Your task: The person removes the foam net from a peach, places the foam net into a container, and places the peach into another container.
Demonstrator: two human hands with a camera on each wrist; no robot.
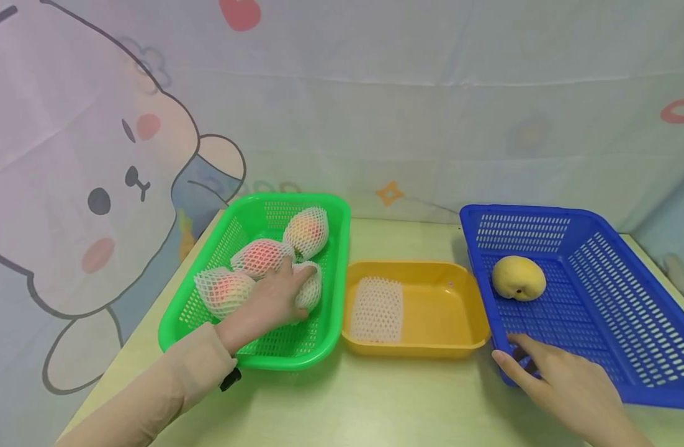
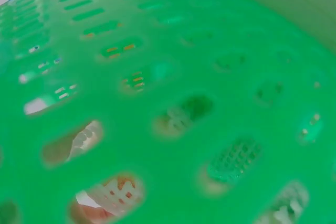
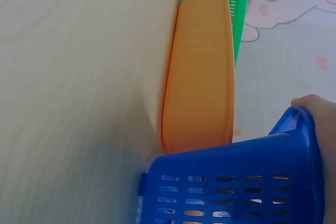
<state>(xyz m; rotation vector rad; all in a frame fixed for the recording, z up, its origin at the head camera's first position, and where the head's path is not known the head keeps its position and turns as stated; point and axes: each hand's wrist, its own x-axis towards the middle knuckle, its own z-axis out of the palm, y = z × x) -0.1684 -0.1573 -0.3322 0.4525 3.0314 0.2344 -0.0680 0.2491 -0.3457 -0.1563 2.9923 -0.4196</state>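
Note:
In the head view my left hand [image 1: 275, 295] reaches into the green basket [image 1: 342, 279], its fingers and thumb around a fruit in a white foam net [image 1: 313, 288]. That fruit is partly hidden by the hand. Beside it lie other netted fruits of red and yellow, such as the red one [image 1: 261, 256]. My right hand [image 1: 571, 382] holds the near left rim of the blue basket [image 1: 478, 285], thumb outside and fingers inside. A bare yellow fruit [image 1: 519, 278] lies in that basket. The left wrist view shows mostly the green basket wall [image 2: 157, 77], with netted fruit glimpsed through its slots.
Between the baskets stands a shallow yellow-orange tray [image 1: 431, 347], with a flat white foam net [image 1: 377, 310] at its left end. All three containers sit on a pale wooden table [image 1: 387, 397]. A printed cloth [image 1: 375, 136] hangs behind them.

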